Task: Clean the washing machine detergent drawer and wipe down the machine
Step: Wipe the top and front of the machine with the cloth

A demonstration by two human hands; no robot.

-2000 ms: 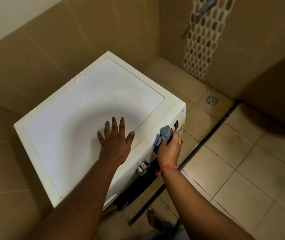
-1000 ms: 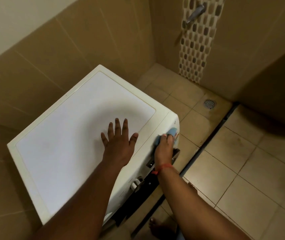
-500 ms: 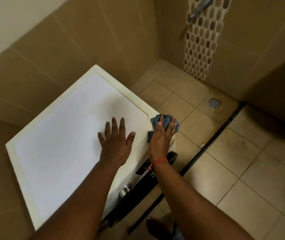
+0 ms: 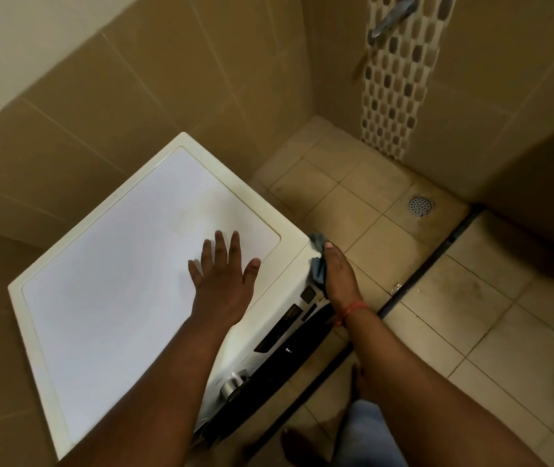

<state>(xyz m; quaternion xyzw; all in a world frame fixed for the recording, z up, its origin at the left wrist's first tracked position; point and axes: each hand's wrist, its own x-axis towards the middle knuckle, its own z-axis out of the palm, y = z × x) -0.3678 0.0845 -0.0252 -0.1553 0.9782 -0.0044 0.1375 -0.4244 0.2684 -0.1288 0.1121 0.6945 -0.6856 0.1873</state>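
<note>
A: What does the machine look like?
B: A white box-shaped washing machine (image 4: pixel 140 281) with a flat, pale top panel, a black control strip and a silver round dial (image 4: pixel 233 385) on its front. It stands in a corner against tan wall tiles.
A: And the hands?
B: The left hand (image 4: pixel 223 281) lies flat on the top, fingers spread. The right hand (image 4: pixel 337 276) grips a crumpled blue cloth (image 4: pixel 317 261) against the machine's front right corner.
A: The room?
B: A beige tiled floor (image 4: pixel 471 332) with a round metal drain (image 4: pixel 420 205), and a mosaic pebble strip (image 4: pixel 391 96) up the wall.
</note>
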